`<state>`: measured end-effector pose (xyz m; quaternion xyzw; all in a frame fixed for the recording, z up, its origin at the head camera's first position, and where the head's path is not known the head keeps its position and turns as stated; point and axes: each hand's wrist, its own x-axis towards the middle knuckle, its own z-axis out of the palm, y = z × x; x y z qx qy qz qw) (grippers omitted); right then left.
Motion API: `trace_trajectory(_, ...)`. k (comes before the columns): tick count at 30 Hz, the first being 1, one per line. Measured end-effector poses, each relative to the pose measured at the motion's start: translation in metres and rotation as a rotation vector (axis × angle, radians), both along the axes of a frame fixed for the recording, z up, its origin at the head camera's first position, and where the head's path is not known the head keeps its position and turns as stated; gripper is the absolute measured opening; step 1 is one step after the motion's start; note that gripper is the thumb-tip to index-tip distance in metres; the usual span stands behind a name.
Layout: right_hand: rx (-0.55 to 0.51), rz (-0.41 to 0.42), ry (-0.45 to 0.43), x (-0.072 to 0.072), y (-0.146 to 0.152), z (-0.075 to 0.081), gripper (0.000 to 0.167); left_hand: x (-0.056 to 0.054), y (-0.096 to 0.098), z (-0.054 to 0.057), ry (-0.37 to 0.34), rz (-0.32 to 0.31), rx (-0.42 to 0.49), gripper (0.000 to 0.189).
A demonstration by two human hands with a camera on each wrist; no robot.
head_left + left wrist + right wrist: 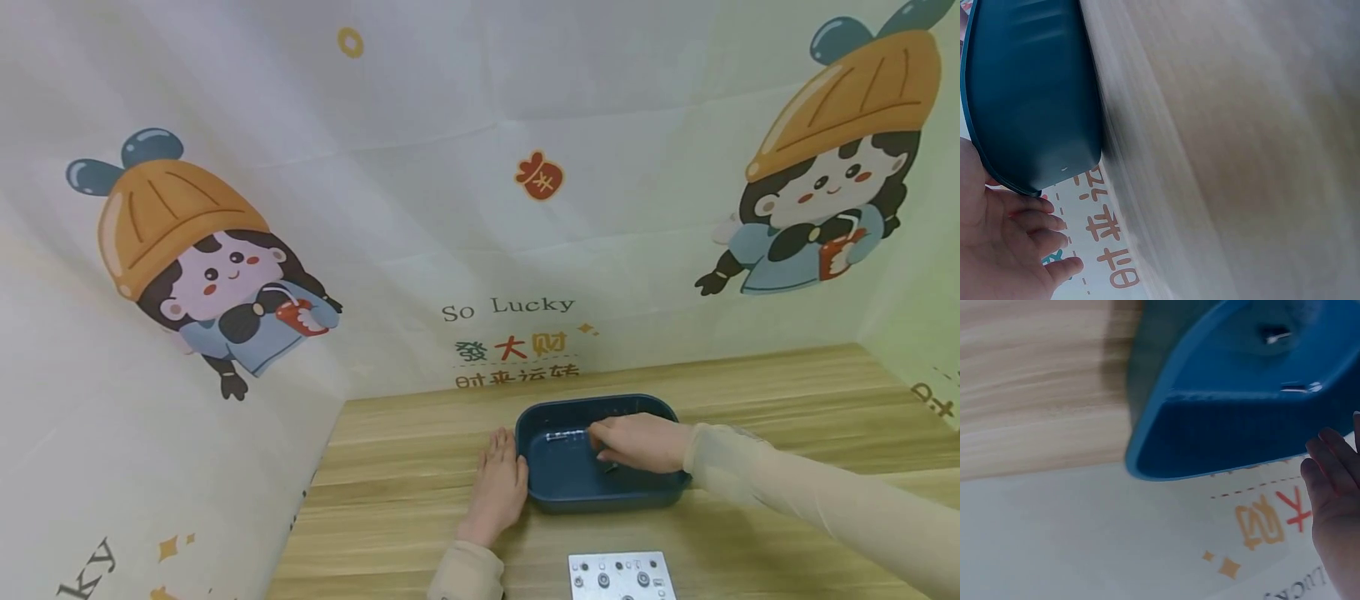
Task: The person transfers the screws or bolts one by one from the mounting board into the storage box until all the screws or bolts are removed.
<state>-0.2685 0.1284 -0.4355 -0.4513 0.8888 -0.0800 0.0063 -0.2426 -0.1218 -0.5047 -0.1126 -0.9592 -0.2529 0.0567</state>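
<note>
A dark blue rectangular basin (558,479) stands on the wooden table. My left hand (498,483) rests along its left outer side with the fingers straight; in the left wrist view the fingertips lie at the rim. My right hand (643,442) reaches down over the basin's right half, its fingers bent toward the bottom. Beneath those fingers lies a small dark metal piece (611,467). The right wrist view shows two small shiny screw-like pieces inside, one dark piece (1275,335) and one slim piece (1302,387). I cannot tell whether the right fingertips pinch anything.
In front of the basin, at the bottom edge of the head view, lies a silver metal plate (622,567) with several round fittings and holes. A printed cloth (420,208) with cartoon figures hangs behind and at both sides of the wooden tabletop (390,492).
</note>
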Motion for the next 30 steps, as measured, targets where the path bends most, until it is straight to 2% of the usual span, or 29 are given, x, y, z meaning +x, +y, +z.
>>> trace_trajectory(5,-0.035,0.052,0.045,0.02,-0.004,0.002,0.023,0.0,0.0,0.001,0.011,-0.003,0.006,0.05)
trace_trajectory(13,-0.098,0.119,0.044,0.055,-0.014,0.003,0.012,0.002,0.002,0.004,0.017,-0.005,-0.004,0.049)
trace_trajectory(18,-0.117,0.202,0.094,0.077,-0.022,-0.007,0.014,0.002,0.001,0.003,0.019,-0.007,0.0,0.049)
trace_trajectory(22,-0.111,0.256,0.129,0.091,-0.029,-0.016,0.031,0.0,0.001,0.002,0.016,-0.007,0.004,0.05)
trace_trajectory(25,-0.088,0.264,0.126,0.099,-0.033,-0.023,0.041,0.0,0.001,0.001,0.017,-0.003,0.009,0.05)
trace_trajectory(27,-0.071,0.255,0.117,0.102,-0.036,-0.027,0.042,0.0,0.001,0.002,0.016,-0.004,0.008,0.05)
trace_trajectory(30,-0.04,0.252,0.147,0.105,-0.038,-0.033,0.042,0.0,0.0,0.001,0.013,-0.006,0.004,0.05)
